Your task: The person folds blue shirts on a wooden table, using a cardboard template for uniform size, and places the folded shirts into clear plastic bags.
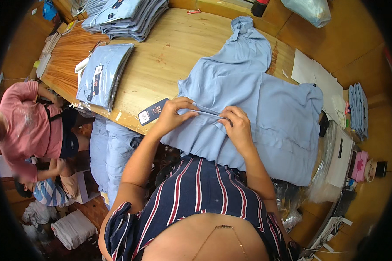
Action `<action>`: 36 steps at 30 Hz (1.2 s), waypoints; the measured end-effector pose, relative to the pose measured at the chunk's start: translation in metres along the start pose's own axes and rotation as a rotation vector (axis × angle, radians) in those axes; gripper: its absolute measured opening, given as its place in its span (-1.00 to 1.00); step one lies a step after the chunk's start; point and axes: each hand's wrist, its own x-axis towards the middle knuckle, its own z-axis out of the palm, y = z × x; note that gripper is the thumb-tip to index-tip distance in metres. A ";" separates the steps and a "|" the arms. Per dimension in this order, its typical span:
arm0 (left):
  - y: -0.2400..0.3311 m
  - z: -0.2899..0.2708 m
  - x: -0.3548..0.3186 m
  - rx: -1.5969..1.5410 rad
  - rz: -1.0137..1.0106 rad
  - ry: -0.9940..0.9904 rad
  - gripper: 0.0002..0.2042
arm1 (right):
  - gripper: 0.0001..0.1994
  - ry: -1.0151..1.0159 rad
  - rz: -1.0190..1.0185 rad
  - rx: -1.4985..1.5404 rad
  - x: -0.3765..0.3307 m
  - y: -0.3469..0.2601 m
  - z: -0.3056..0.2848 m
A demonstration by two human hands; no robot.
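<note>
A light blue shirt lies spread on the wooden table, its lower part hanging over the near edge. My left hand and my right hand both pinch a fold of the shirt's fabric near the table's front edge, a short strip of cloth stretched between them. A dark blue hang tag lies on the table just left of my left hand.
Bagged folded blue shirts lie at the left, a stack of folded shirts at the back. White paper sheets rest at the right. More blue cloth hangs below the table edge. A person in a pink top bends at far left.
</note>
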 end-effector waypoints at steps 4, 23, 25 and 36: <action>0.004 -0.018 0.003 -0.177 -0.143 -0.081 -0.90 | -0.82 -0.010 0.241 0.287 0.001 -0.008 0.003; 0.004 -0.025 -0.002 -0.451 -0.309 0.062 -0.71 | -0.79 0.143 0.396 0.528 -0.007 -0.010 0.015; 0.003 -0.024 -0.004 -0.311 -0.285 0.048 -0.75 | -0.77 0.115 0.412 0.549 -0.007 -0.009 0.015; 0.011 -0.025 -0.002 -0.276 -0.277 0.091 -0.87 | -0.72 0.082 0.501 0.907 -0.009 -0.003 0.013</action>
